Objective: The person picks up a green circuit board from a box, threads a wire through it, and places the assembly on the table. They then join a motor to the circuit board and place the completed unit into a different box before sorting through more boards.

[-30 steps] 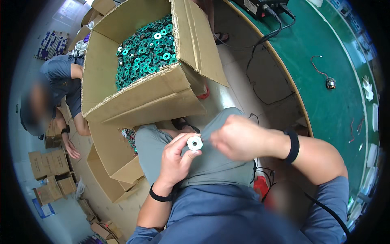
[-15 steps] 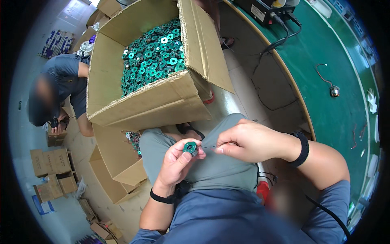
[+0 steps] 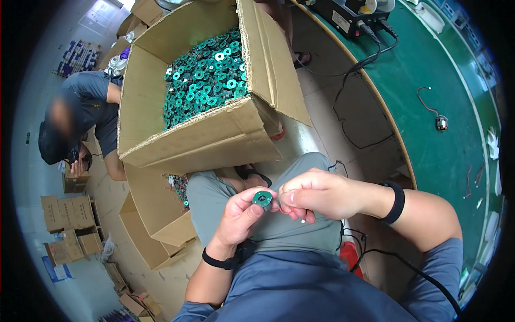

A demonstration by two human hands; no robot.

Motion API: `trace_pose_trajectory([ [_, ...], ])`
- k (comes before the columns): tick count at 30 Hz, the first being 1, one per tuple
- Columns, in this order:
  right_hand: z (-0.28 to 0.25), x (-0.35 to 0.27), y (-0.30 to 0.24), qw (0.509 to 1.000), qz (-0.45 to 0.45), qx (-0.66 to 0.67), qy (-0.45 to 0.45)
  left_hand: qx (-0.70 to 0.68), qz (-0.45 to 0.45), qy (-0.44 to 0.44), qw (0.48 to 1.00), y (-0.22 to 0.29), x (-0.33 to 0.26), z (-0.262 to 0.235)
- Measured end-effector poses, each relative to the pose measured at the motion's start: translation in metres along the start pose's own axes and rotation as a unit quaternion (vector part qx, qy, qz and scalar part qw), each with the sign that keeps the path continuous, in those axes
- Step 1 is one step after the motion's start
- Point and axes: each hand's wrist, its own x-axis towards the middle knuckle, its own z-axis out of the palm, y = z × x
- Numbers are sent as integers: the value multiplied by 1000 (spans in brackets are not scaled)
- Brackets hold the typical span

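Left hand [image 3: 238, 217]: thumb and fingers closed round the rim of a small, round, dark-green part with a central hole [image 3: 263, 204].
Part vs. fingers: thumb on its near side, fingers on its far left and beneath; ringed face upward, uncovered.
Right hand [image 3: 324, 193]: just right of part; thumb and forefinger pinched together on a thin red wire [image 3: 283, 211], exact grip partly hidden.
Far left: large, open, brown cardboard box [image 3: 201, 129] containing many green ring-shaped parts [image 3: 204, 80].
Right: green tabletop [image 3: 424, 80]; small, silver, cylindrical motor [image 3: 441, 123] on it.
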Motion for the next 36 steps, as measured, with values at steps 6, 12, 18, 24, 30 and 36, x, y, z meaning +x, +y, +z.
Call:
trace_pose_trajectory([
  [6, 3, -1, 0, 990, -32, -137, -17, 230, 66, 2, 971, 20, -2, -2],
  [12, 0, -11, -1, 990, -41, -138, 4, 114, 140, 230, 956, 45, -36, -76],
  [18, -3, 3, 5, 957, -128, -241, 102, 166, 114, 186, 962, 49, -69, -45],
  [24, 3, 6, 26, 920, -104, -345, 153, 103, 97, 159, 977, 41, -117, -36],
  [30, 36, 8, 11, 940, 29, -292, 173, 124, 104, 101, 982, 46, -131, -33],
  [36, 89, -1, -92, 808, -13, -568, 154, 100, 151, 11, 983, 44, -123, -38],
])
